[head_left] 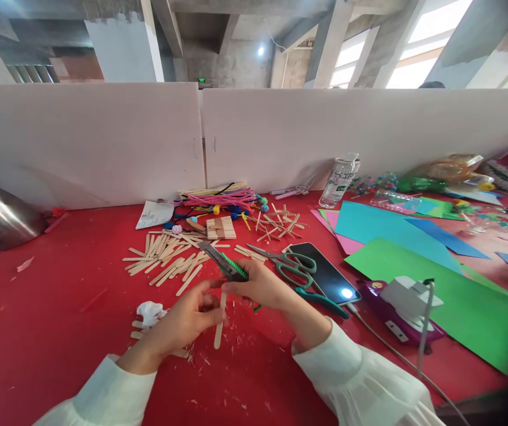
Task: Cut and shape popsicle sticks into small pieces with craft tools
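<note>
Between the fingers of my left hand (pixel 191 316) is a wooden craft stick (pixel 219 332), held upright with its rounded lower end pointing toward me. My right hand (pixel 260 285) grips a utility knife (pixel 218 255), its grey blade end pointing up and left. The right thumb and fingers are close to the stick's upper end, which they partly hide. A heap of craft sticks (pixel 160 255) lies just beyond my hands. Small wood shavings (pixel 236 340) are scattered on the red table (pixel 103 378) beneath them.
Right of my hands lie green-handled scissors (pixel 295 269), a phone (pixel 324 275) with its light on and a purple power strip (pixel 402 319) with a cable. Coloured paper (pixel 391 231) covers the right side. A plastic bottle (pixel 339 180) stands by the white partition (pixel 254 136).
</note>
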{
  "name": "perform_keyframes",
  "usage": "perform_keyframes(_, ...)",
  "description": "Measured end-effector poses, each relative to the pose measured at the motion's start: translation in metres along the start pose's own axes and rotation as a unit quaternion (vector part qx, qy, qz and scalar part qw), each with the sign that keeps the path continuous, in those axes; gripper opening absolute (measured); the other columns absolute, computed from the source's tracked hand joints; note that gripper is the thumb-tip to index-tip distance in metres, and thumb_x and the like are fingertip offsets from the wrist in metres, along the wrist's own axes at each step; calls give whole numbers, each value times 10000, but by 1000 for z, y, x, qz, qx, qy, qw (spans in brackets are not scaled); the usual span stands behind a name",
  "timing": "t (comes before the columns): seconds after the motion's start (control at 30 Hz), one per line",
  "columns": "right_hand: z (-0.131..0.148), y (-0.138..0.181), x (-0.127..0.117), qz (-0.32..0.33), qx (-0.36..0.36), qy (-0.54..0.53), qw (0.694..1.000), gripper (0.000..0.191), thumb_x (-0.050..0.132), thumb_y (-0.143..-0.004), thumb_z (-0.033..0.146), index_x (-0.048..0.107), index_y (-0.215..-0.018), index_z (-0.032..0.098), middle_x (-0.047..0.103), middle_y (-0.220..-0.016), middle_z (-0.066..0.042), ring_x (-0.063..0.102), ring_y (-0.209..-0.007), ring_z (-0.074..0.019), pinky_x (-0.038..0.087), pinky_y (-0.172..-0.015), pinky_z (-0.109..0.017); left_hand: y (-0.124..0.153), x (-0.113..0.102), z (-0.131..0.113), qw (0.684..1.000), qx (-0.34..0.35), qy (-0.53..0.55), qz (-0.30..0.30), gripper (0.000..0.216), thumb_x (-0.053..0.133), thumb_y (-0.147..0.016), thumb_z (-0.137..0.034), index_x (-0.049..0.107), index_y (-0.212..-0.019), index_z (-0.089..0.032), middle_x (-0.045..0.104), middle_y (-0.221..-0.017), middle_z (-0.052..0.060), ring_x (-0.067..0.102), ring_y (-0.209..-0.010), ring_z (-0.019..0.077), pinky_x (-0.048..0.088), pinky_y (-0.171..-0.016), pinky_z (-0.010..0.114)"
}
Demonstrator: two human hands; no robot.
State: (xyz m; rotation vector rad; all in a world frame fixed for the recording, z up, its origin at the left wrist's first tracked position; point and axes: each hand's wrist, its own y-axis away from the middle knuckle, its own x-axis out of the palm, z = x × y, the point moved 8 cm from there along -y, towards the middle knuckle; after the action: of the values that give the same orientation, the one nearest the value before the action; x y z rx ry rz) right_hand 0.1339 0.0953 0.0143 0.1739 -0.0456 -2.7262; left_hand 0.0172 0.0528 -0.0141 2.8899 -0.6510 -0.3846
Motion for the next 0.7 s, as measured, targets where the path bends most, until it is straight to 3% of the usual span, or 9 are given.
perform_keyframes(0.1, 19, 27, -23, -84, -37, 6, 996, 371, 640, -713, 230, 567, -1071, 166, 518, -551, 88, 433, -412, -59, 356, -385, -173, 1, 9, -2, 998, -3, 59, -4, 800, 626, -720, -392, 254, -1389, -159, 585, -643, -49, 510, -487, 104, 373, -517, 238)
perform_keyframes(0.2, 31, 74, -35, -129, -102, -31, 986, 623, 568, -805, 238, 337, -1380, 302, 651, -879, 1, 536, -492, -78, 425, -393, -184, 2, 12, -2, 999, -11, 53, 7, 705, 593, -734, -386, 315, -1341, -162, 633, -654, -20, 583, -537, 132, 434, -563, 263)
perform_keyframes(0.33, 13, 133, -38, -183, -119, -62, 974, 305, 535, -892, 333, 566, -1195, 335, 678, -889, -25, 555, -468, -83, 465, -408, -190, 1, 11, 5, 997, -27, -70, 11, 366, 441, -832, -452, 541, -1047, -173, 656, -699, 18, 575, -497, 138, 390, -486, 246)
perform_keyframes(0.37, 7, 143, -39, -194, -120, -61, 972, 319, 545, -885, 392, 565, -1199, 341, 684, -886, -37, 597, -522, -113, 501, -462, -216, 2, 9, 2, 992, -9, -124, -2, 332, 424, -847, -448, 579, -962, -178, 647, -688, 15, 571, -512, 141, 377, -488, 246)
perform_keyframes(0.43, 1, 153, -33, -156, -141, -75, 975, 600, 582, -775, 613, 492, -1290, 317, 673, -1031, -101, 672, -737, -218, 559, -617, -317, 3, 7, -8, 970, 43, -237, -28, 278, 453, -849, -403, 632, -826, -192, 662, -756, 26, 610, -690, 177, 400, -591, 259)
perform_keyframes(0.5, -1, 156, -30, -121, -154, -84, 977, 797, 665, -629, 689, 467, -1302, 311, 661, -1094, -121, 673, -861, -284, 558, -694, -371, 4, 3, -12, 948, 46, -311, -54, 243, 477, -839, -368, 648, -798, -202, 677, -859, 35, 613, -787, 197, 395, -646, 268)
perform_keyframes(0.57, -2, 154, -33, -129, -126, -68, 981, 656, 761, -611, 572, 551, -1179, 320, 699, -975, -86, 682, -770, -255, 552, -622, -322, 3, -3, -11, 930, 26, -361, -67, 215, 482, -831, -338, 647, -803, -203, 675, -876, 38, 604, -778, 201, 368, -620, 267)
perform_keyframes(0.63, 1, 149, -39, -155, -83, -31, 984, 339, 768, -686, 416, 632, -969, 289, 696, -769, -38, 635, -578, -178, 499, -494, -244, 1, -5, -11, 923, 20, -382, -52, 205, 469, -832, -310, 634, -786, -200, 665, -836, 35, 591, -741, 191, 347, -596, 264)
perform_keyframes(0.7, 17, 137, -37, -132, -89, 0, 987, 273, 766, -671, 434, 649, -824, 240, 645, -657, -23, 559, -490, -147, 452, -438, -236, 0, -4, -11, 922, 28, -385, -18, 217, 445, -843, -290, 609, -739, -195, 648, -779, 28, 578, -715, 179, 345, -597, 261)
